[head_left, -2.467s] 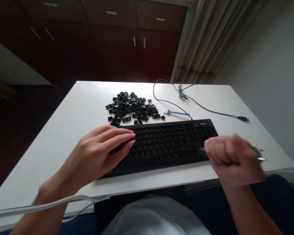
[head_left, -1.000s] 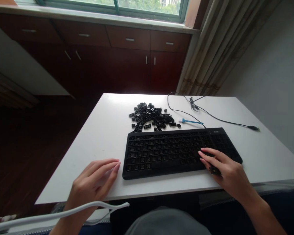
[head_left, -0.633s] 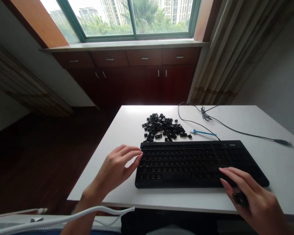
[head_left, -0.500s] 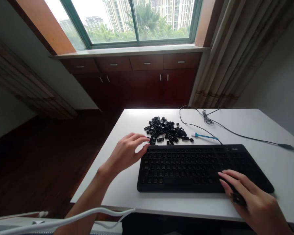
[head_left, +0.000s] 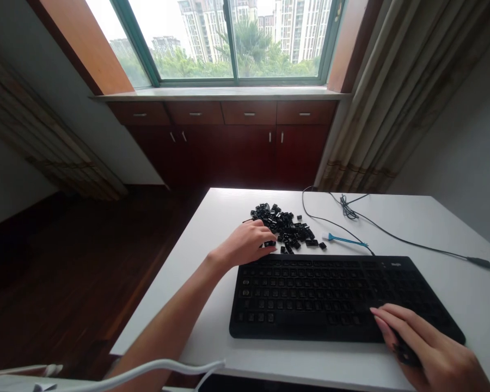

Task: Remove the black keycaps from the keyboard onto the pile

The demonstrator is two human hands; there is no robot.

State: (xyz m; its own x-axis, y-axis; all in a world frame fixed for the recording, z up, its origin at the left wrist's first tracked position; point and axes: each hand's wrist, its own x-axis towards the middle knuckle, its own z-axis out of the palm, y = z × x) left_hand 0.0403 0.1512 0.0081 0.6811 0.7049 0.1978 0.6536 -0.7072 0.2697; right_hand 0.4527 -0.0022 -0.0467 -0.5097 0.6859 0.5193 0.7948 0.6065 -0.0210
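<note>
At the near left side of a heap of loose black keycaps [head_left: 289, 226], my left hand [head_left: 249, 239] rests low over the table. Its thumb and forefinger close around one black keycap [head_left: 270, 243] lying just behind the keyboard. The black keyboard [head_left: 306, 318] lies flat, its key bed showing rows of sockets without caps. Over its front right part, my right hand [head_left: 428, 340] is closed around a small black tool [head_left: 406, 354], mostly hidden in the palm. The right fingertips are just above the keyboard.
A blue brush [head_left: 347, 239] with pale bristles lies behind the keyboard. The keyboard's black cable [head_left: 408, 232] loops across the back of the white table [head_left: 179, 272] to a plug at right. In front, a white curved tube [head_left: 159, 366] crosses below my left forearm.
My left hand has moved right and forward onto the keycap heap, and its fingers have closed around a keycap. The right hand still holds the black tool. The view has tilted slightly up.
</note>
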